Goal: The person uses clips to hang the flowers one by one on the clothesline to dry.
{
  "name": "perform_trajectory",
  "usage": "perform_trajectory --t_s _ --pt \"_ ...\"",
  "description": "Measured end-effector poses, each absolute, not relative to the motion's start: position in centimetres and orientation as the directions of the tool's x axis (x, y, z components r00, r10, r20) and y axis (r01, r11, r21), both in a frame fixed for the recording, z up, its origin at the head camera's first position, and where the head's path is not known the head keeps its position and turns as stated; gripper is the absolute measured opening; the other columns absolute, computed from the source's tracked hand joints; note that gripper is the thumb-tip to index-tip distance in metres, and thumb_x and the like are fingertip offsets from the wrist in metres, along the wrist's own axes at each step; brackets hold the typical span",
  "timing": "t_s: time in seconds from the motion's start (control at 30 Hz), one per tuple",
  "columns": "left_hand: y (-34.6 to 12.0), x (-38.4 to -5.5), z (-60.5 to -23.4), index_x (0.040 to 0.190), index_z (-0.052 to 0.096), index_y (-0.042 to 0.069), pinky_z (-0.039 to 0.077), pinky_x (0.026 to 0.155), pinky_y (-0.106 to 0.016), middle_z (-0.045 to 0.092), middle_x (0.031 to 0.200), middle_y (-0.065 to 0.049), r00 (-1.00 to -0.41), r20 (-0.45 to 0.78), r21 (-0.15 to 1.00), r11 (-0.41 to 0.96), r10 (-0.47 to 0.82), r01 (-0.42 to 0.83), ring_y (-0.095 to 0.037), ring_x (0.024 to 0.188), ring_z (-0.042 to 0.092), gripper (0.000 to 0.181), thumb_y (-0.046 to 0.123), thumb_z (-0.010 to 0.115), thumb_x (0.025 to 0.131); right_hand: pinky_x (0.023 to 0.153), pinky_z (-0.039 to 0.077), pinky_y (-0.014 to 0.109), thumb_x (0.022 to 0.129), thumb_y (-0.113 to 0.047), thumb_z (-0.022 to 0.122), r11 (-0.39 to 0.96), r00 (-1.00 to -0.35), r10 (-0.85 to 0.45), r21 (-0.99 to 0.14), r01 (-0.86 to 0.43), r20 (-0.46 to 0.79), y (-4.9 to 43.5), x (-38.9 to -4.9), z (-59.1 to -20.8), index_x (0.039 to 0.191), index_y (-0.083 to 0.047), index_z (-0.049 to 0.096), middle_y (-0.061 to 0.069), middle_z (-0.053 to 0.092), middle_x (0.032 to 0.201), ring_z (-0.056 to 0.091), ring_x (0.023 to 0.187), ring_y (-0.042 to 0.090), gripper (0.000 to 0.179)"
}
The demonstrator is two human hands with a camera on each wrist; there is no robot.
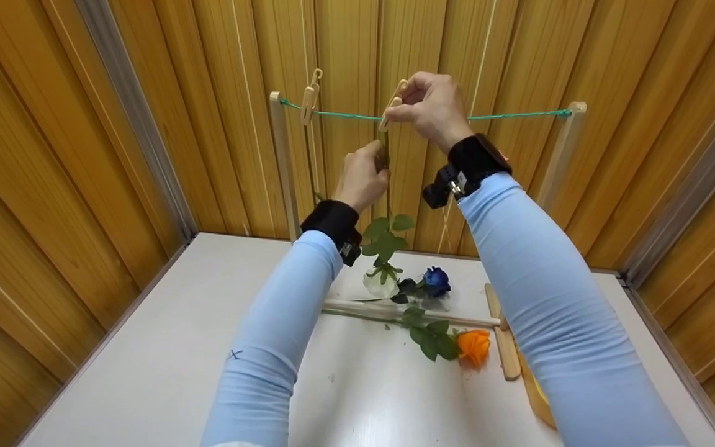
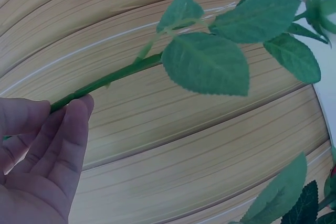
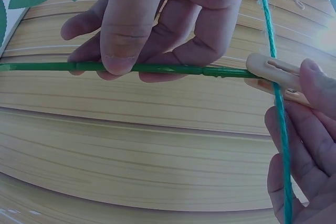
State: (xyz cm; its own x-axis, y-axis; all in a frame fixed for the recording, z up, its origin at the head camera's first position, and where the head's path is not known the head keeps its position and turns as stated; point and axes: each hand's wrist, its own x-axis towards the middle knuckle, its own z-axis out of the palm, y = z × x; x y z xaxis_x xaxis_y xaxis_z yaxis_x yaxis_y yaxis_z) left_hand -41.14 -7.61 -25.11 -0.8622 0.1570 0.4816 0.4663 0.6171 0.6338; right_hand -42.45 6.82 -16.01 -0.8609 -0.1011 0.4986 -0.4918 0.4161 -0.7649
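A white rose (image 1: 381, 284) hangs head down below my left hand (image 1: 362, 176), whose thumb and fingers pinch its green stem (image 3: 168, 69). The leaves (image 2: 210, 64) spread out below that grip. Higher up, my right hand (image 1: 435, 108) pinches a light clothespin (image 1: 392, 108) between thumb and fingers, at the green rope (image 1: 348, 115). In the right wrist view, the clothespin's tip meets the stem end beside the rope. A second clothespin (image 1: 308, 105) sits on the rope to the left, with another stem below it, partly hidden by my left arm.
On the white table (image 1: 165, 347) lie a blue rose (image 1: 437, 281) and an orange rose (image 1: 473, 346). Wooden posts (image 1: 282, 155) carry the rope, with a white rod (image 1: 419, 314) and wooden foot (image 1: 508, 354) below. A yellow object (image 1: 537, 397) is partly hidden by my right sleeve.
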Motion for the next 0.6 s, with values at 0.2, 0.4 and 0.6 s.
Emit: perform_trajectory --t_s 0.2,0.4,0.6 --pt "-7.66 -41.15 -25.12 0.11 0.063 0.0 0.051 0.079 -0.034 0.071 0.105 -0.015 -0.859 0.487 0.613 0.639 0.156 0.464 -0.023 0.089 0.062 0.013 -0.002 0.059 0.098 0.078 0.05 0.025 0.088 -0.006 0.081 0.465 -0.861 -0.128 -0.737 -0.49 0.492 6.94 -42.31 -15.87 0.098 -0.006 0.07 -0.006 0.066 0.086 0.062 0.083 0.008 0.015" --pt "-7.56 -41.13 -25.16 0.116 0.063 0.0 0.054 0.083 -0.035 0.071 0.108 -0.015 -0.872 0.464 0.644 0.616 0.157 0.454 -0.024 0.093 0.064 0.017 -0.001 0.059 0.099 0.08 0.051 0.026 0.089 -0.008 0.08 0.504 -0.885 -0.127 -0.74 -0.446 0.447 6.91 -42.11 -15.57 0.105 -0.004 0.071 -0.003 0.066 0.092 0.061 0.087 0.01 0.018" --pt "-7.3 -41.29 -25.34 0.117 0.063 0.001 0.054 0.084 -0.035 0.07 0.11 -0.014 -0.88 0.448 0.655 0.611 0.16 0.444 -0.023 0.094 0.064 0.017 0.001 0.059 0.1 0.085 0.052 0.027 0.09 -0.007 0.077 0.501 -0.89 -0.146 -0.743 -0.443 0.432 7.07 -41.97 -15.66 0.107 -0.003 0.069 0.0 0.066 0.096 0.062 0.091 0.012 0.019"
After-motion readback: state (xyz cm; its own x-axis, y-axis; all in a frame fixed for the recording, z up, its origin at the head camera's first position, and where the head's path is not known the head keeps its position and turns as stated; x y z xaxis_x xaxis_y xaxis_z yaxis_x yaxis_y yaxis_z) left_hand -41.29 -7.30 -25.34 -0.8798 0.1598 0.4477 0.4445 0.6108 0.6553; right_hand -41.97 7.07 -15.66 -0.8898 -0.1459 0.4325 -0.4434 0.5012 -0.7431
